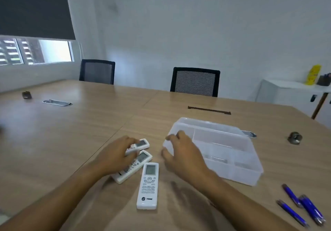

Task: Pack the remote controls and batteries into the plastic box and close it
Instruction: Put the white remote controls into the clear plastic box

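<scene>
Three white remote controls lie on the wooden table (71, 132). The nearest remote (148, 186) lies alone, screen up. My left hand (116, 153) curls over the far remote (141, 144) and partly covers the middle remote (132, 166). The clear plastic box (232, 155) stands open to the right, with dividers inside and its lid tilted back. My right hand (180, 153) rests on the box's left end with fingers spread. I see no batteries clearly; a small pale piece lies inside the box.
Several blue pens (304, 207) lie at the near right. A small dark metal object (294, 137) sits right of the box. Two black mesh chairs (195, 82) stand behind the table. A cable slot (208, 110) and metal grommet (57, 102) are set in the tabletop.
</scene>
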